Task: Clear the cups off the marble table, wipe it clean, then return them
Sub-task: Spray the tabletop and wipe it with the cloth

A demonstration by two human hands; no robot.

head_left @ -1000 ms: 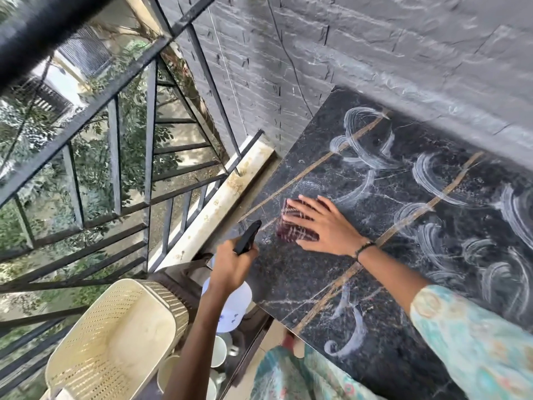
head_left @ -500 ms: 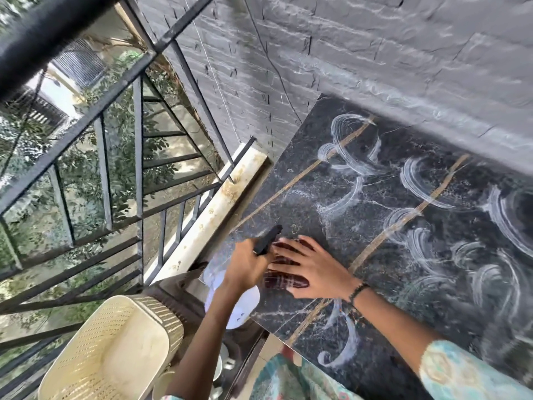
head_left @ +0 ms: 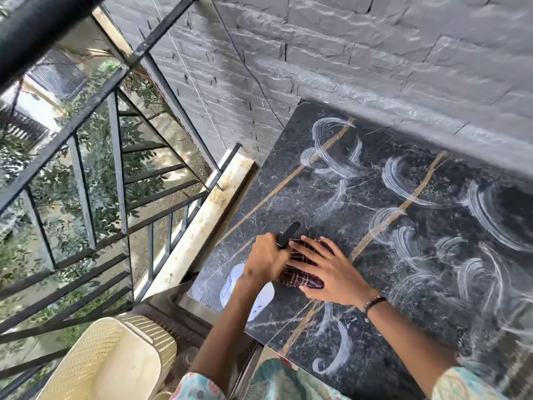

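Note:
The black marble table [head_left: 288, 183] has gold veins and carries white swirls of cleaner. My right hand [head_left: 331, 272] lies flat, fingers spread, pressing a dark red checked cloth [head_left: 300, 274] onto the table near its front left corner. Right beside it, my left hand [head_left: 264, 258] grips a white spray bottle [head_left: 230, 287] by its black trigger head, which points across the table. No cups stand on the marble. I cannot make out any cup below the table edge.
A cream perforated plastic basket [head_left: 115, 359] sits low at the left on a dark stand. A black metal railing [head_left: 115, 168] and a stone ledge [head_left: 202, 226] run along the table's left side. A grey brick wall [head_left: 375, 67] backs the table.
My right hand slid the cloth toward the table's near left edge, up against my left hand. My left hand with the bottle moved in over the table corner.

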